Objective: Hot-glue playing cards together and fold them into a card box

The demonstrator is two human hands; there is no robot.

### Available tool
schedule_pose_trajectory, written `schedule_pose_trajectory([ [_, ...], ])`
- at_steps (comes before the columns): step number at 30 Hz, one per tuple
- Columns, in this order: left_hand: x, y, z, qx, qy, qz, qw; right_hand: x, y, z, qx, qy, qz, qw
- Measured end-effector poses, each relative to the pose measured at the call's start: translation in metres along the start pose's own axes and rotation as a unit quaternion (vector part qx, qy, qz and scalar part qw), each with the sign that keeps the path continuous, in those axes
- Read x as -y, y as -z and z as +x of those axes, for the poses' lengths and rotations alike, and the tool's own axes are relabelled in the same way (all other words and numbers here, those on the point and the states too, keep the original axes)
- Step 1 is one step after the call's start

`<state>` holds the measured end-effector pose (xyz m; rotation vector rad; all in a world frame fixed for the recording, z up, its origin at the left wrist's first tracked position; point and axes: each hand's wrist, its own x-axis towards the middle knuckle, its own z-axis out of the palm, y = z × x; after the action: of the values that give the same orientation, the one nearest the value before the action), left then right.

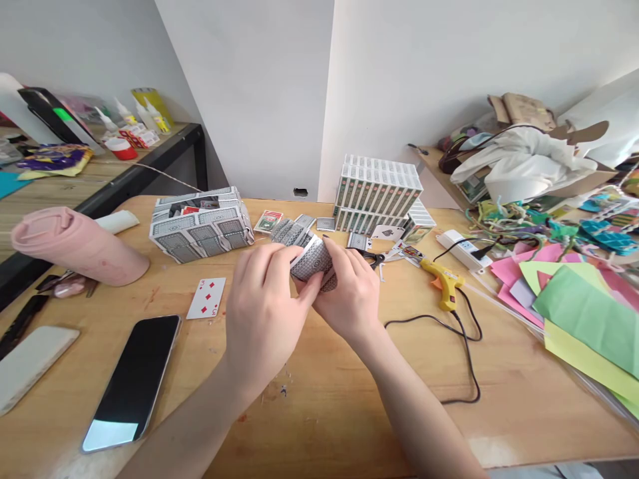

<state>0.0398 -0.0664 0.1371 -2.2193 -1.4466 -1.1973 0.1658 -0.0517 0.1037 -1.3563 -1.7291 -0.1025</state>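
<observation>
Several grey-backed playing cards (310, 258) are held up over the middle of the table between my two hands. My left hand (267, 299) pinches them from the left, its thumb reaching across their lower edge. From the right, my right hand (349, 283) grips the same cards, fingers curled round their side. Just beyond lie more loose cards (289, 231) and a card pack (268, 221). A three of diamonds (206, 298) lies face up left of my left hand. Black-handled scissors (377, 257) rest past my right hand, partly hidden.
A box covered in cards (202, 226) stands back left; stacked card packs (377, 193) stand back right. A yellow glue gun (444, 283) with a trailing cord lies right, near a power strip (464, 249) and coloured paper (589, 313). A phone (134, 379) and pink tumbler (84, 246) are left.
</observation>
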Motion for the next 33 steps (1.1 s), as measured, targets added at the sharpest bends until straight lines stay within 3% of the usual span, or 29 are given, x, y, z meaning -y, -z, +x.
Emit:
schedule_pose_trajectory([
  [10,0.005,0.001,0.003,0.0,0.009,0.016,1.0,0.012,-0.009,-0.001,0.004,-0.04,0.02,0.999],
  [16,0.025,-0.004,0.011,0.014,-0.009,-0.047,0.999,0.013,0.0,0.007,0.072,-0.097,0.12,0.985],
  [18,0.032,-0.001,0.014,0.027,-0.026,-0.057,0.998,0.008,0.007,0.01,0.125,-0.124,0.225,0.958],
  [21,0.04,0.006,0.017,0.043,-0.049,-0.064,0.996,-0.001,0.017,0.016,0.205,-0.175,0.399,0.876],
  [26,0.038,0.008,0.011,0.054,-0.042,-0.117,0.991,-0.012,0.015,0.02,0.177,-0.308,0.514,0.781],
  [30,0.024,-0.005,-0.001,0.034,0.103,-0.201,0.974,-0.013,0.007,0.015,0.143,-0.351,0.557,0.739],
  [33,0.016,-0.013,-0.006,0.092,0.23,-0.234,0.94,-0.012,0.006,0.013,0.132,-0.359,0.578,0.721],
])
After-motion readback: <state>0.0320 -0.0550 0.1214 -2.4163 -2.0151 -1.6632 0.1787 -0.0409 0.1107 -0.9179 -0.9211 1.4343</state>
